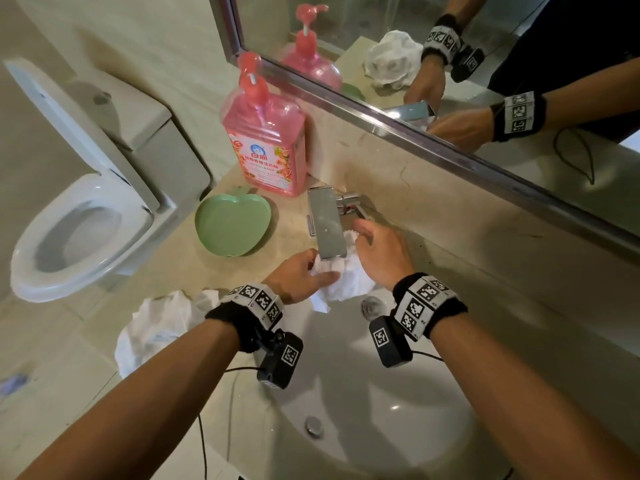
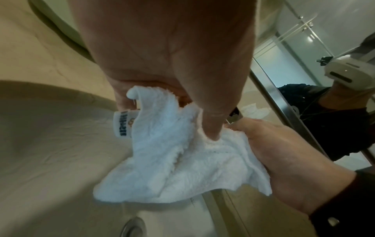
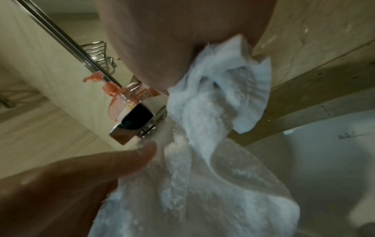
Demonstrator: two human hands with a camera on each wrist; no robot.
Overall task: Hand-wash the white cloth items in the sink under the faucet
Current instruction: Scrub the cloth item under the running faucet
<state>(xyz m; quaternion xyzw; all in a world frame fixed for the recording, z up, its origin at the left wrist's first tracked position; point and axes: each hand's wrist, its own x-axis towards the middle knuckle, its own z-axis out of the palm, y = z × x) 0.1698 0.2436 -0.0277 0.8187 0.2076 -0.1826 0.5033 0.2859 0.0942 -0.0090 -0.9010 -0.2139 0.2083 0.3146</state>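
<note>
From the head view, both hands hold 1 white cloth [image 1: 341, 284] right under the spout of the chrome faucet [image 1: 327, 225], above the back of the white sink [image 1: 381, 410]. The left hand [image 1: 299, 277] pinches its left edge; the right hand [image 1: 382, 256] clasps the right side. A second crumpled white cloth [image 1: 157, 327] lies on the counter [image 1: 69, 393] left of the sink. Behind it sit a green dish [image 1: 232, 223] and a pink soap bottle [image 1: 265, 140], below the mirror [image 1: 450, 46].

In the left wrist view, the left hand's thumb and fingers [image 2: 211, 125] grip the cloth's bunched top, a label [image 2: 122, 124] hanging beside it.

In the right wrist view, the right hand's palm closes on the cloth, which touches the faucet's spout.
</note>
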